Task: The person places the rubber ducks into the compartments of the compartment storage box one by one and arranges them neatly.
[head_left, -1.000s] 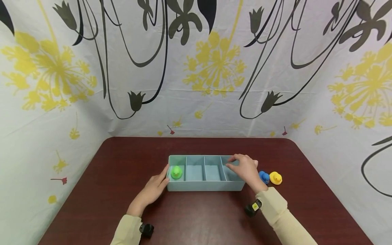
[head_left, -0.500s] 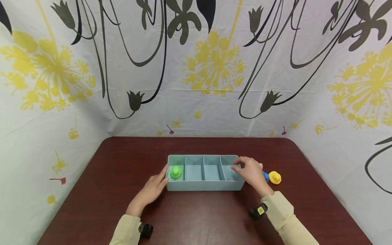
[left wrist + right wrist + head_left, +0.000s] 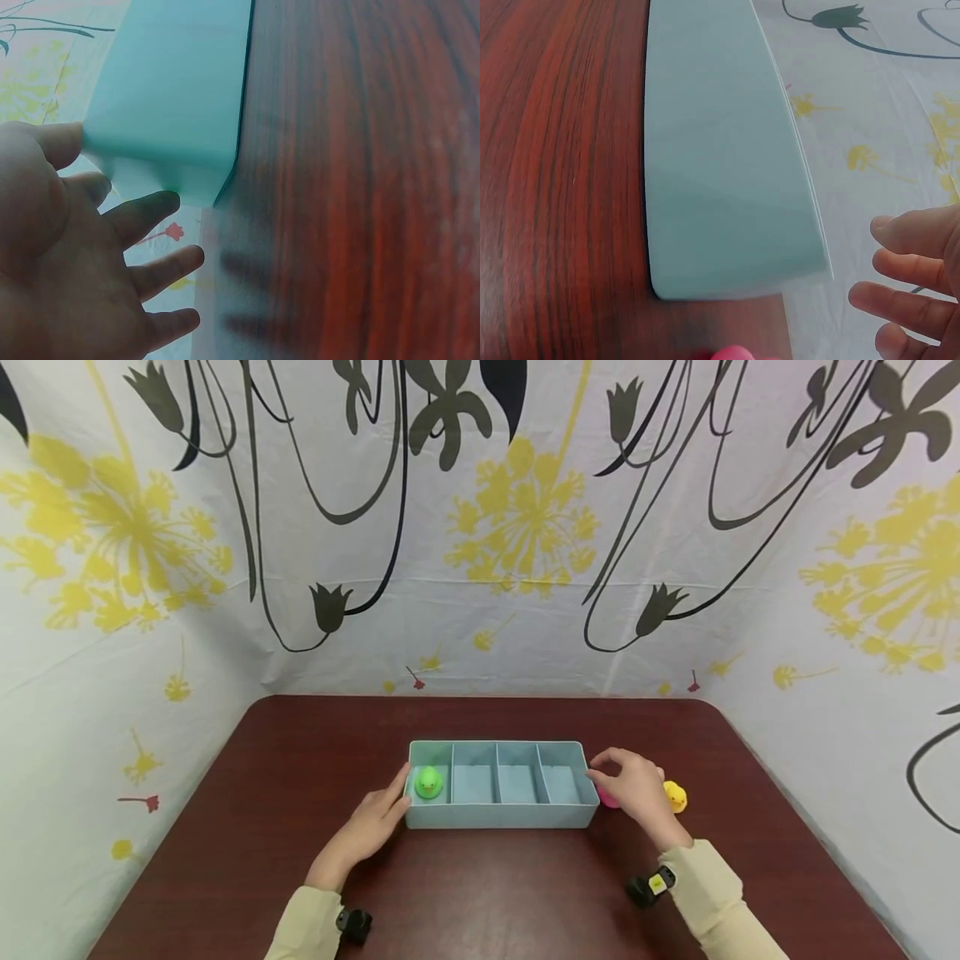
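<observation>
A pale blue-green box (image 3: pixel 502 816) with several compartments lies on the table. A green toy duck (image 3: pixel 428 782) sits in its leftmost compartment. My left hand (image 3: pixel 369 827) touches the box's left end, fingers spread and fairly straight in the left wrist view. My right hand (image 3: pixel 633 787) is just past the right end, thumb and fingers apart with nothing between them. Partly hidden beneath it is a pink object (image 3: pixel 609 797), of which only a rounded top (image 3: pixel 732 353) shows in the right wrist view. A yellow toy duck (image 3: pixel 676 796) peeks out beyond the hand.
The dark reddish-brown table (image 3: pixel 480 893) has rounded far corners. A pale cloth (image 3: pixel 540 635) printed with flowers hangs behind and at both sides. The other box compartments show bare floors.
My right hand has moved right, from over the rightmost compartment to outside the box. It now covers the blue toy duck, and a pink object has come into sight. The left hand stays put.
</observation>
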### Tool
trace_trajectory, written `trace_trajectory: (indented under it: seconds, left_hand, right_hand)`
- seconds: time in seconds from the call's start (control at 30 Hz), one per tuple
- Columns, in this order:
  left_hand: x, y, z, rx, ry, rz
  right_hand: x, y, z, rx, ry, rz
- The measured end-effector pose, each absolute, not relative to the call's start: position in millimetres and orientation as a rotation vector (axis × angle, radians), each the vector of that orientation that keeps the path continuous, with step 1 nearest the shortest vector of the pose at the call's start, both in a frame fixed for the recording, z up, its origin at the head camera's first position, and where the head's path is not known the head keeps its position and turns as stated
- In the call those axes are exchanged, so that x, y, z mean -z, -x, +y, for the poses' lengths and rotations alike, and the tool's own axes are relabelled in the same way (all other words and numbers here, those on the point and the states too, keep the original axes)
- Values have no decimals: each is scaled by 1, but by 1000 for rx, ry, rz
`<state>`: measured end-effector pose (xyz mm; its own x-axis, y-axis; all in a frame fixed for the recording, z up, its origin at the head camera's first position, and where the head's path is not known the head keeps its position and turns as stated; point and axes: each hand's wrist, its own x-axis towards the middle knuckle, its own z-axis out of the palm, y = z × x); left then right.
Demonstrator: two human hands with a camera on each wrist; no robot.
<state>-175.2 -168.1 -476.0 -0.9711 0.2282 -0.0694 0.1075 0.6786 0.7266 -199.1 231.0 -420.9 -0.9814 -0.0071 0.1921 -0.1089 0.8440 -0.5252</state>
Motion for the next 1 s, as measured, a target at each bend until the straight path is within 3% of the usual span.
trace_trajectory:
  seconds: [1.0]
  left_hand:
    - [477, 175, -171, -1199, -269, 2734]
  right_hand:
    - [429, 183, 290, -800, 25, -2783]
